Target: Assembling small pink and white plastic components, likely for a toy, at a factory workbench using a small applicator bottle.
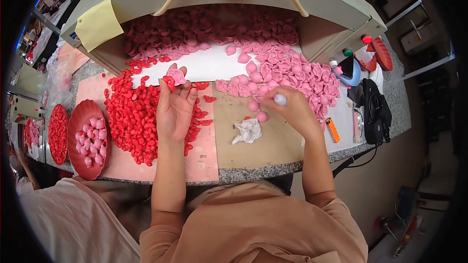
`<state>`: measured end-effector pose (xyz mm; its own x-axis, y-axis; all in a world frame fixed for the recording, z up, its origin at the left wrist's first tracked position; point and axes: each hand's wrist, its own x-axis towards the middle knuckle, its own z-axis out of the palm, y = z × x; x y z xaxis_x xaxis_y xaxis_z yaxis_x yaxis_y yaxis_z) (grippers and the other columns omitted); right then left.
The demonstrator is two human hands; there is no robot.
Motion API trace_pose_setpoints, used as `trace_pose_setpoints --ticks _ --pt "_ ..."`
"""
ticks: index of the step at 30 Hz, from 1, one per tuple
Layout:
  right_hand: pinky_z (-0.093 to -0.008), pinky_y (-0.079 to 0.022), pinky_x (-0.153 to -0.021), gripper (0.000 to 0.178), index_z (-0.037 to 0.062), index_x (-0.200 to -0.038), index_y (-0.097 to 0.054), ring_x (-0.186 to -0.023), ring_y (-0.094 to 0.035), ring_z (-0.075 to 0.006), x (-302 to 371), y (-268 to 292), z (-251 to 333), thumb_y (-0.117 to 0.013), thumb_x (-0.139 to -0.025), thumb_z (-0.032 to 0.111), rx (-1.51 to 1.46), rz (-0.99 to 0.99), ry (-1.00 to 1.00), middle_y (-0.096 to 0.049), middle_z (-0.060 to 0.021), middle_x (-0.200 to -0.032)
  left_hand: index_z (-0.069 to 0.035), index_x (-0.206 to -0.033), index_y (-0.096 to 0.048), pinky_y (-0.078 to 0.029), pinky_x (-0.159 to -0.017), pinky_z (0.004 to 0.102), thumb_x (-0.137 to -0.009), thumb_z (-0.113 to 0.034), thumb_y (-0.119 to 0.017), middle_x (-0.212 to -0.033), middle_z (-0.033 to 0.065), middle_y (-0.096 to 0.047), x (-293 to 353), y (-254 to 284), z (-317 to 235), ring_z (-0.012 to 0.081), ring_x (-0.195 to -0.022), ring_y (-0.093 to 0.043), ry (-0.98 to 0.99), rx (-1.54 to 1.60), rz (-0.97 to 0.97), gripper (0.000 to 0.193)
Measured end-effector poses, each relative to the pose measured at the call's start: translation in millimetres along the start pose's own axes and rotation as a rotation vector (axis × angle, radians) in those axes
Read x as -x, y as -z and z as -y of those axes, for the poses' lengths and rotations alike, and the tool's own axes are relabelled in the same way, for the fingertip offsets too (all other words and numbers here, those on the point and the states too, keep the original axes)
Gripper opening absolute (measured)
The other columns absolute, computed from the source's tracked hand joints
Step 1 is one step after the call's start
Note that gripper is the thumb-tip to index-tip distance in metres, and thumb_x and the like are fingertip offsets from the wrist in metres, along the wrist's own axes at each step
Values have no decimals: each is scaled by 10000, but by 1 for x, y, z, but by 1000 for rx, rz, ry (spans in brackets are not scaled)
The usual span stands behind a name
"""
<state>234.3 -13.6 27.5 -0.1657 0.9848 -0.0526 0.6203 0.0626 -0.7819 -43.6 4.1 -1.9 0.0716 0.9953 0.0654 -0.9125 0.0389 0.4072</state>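
Left hand: palm up (176,116), thumb and fingertips pinching a small piece, the other fingers loosely curled.
Pink piece: at the left hand's fingertips (177,75), petal-like, together with a red piece (169,81) close against it.
Right hand: fingers closed (296,108) around a small pale bottle (280,99), mostly hidden by the grip; whether its fingertips touch the pink pieces beneath, I cannot tell.
Loose pink balls: just below the right hand's fingertips (262,116).
White crumpled tissue: between the hands, nearer the right (247,131).
Red pile: just left of the left hand, a few pieces to its right (131,117).
Pink pile: beyond the right hand and to its right (297,70).
Orange box: right of the right hand, near its forearm (332,130).
Red dish: farther left of the left hand (78,158), holding pink balls with red bits.
Black bag: well right of the right hand (376,112).
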Motion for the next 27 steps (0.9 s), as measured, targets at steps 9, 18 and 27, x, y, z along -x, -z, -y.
trace_pose_setpoints --ticks 9,18,27 --pt "-312 -475 -756 357 53 -1081 -611 -882 -590 -224 37 -22 -22 -709 -737 43 200 -19 237 -609 -84 -972 -64 -1352 -342 -483 -846 311 -969 -345 -424 -1232 92 -492 1 -4 7 143 -926 -535 36 10 11 481" --pt "-199 -345 -550 278 60 -1092 -542 -678 -451 -92 35 -22 -6 -605 -889 238 -1383 114 -229 -586 -59 -998 -69 -1230 -487 -520 -817 353 -970 -316 -432 -1080 49 -594 22 -12 45 178 -954 -589 376 24 16 362" --pt "-229 -447 -659 332 23 -1175 -556 -778 -546 -125 19 -50 6 -624 -862 113 -680 -62 66 -589 -70 -1009 -38 -1220 -475 -376 -1053 407 -979 -267 -410 -1208 147 -539 25 -27 51 272 -1206 -470 458 143 16 339"
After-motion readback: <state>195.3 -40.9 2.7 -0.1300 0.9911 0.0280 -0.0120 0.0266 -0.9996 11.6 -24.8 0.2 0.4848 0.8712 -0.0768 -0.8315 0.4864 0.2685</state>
